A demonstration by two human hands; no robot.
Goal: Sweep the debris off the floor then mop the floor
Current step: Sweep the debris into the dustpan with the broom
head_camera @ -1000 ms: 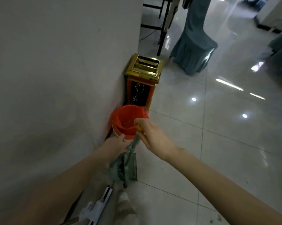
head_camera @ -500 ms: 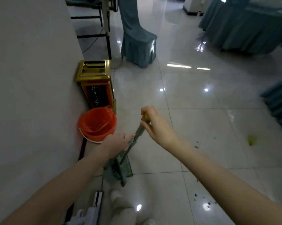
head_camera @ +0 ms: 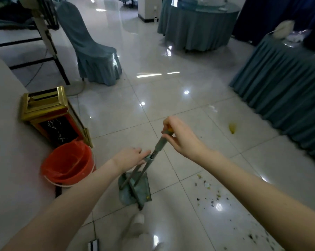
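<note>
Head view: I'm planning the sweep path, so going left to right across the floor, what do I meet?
From the left: red bucket → dustpan → right hand on its handle → yellow stain. The gold bin overlaps the bucket, so it is left out.

Head-worn (wide-angle); angled down at floor [head_camera: 171, 105]

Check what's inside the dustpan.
One small yellow scrap sits at the near right corner of the dustpan; otherwise bare teal surface shows. The handle's struts cover strips of the pan, and finer bits would be lost in blur.
</note>
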